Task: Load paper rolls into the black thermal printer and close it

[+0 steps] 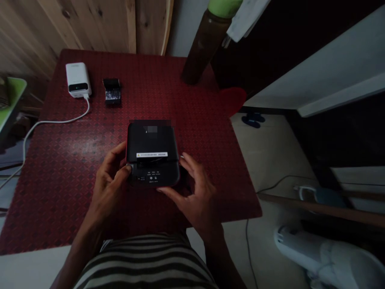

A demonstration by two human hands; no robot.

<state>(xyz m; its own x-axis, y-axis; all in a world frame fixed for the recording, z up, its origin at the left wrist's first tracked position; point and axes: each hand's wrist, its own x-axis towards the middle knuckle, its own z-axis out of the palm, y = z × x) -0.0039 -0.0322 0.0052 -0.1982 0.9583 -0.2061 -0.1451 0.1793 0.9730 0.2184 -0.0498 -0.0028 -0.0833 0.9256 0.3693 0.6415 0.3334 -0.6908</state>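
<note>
A small black device (152,144) with rounded corners, like a compact printer, sits before me at the middle of the red table. It has a lid, a white warning sticker across the lid's front edge and small icons on its front panel. My left hand (110,176) grips its left side, thumb on the front left corner and fingers along the edge. On the opposite side, my right hand (194,186) holds it, thumb at the front edge and fingers by the right side. The lid appears closed. Fingertips under the device are hidden.
On the patterned red table (75,180) lie a white power bank (77,78) with a plugged-in white cable (63,121) and a small black cartridge (112,92). A tall dark bottle (204,44) with a green cap stands at the back right. Slippers (253,119) lie on the floor.
</note>
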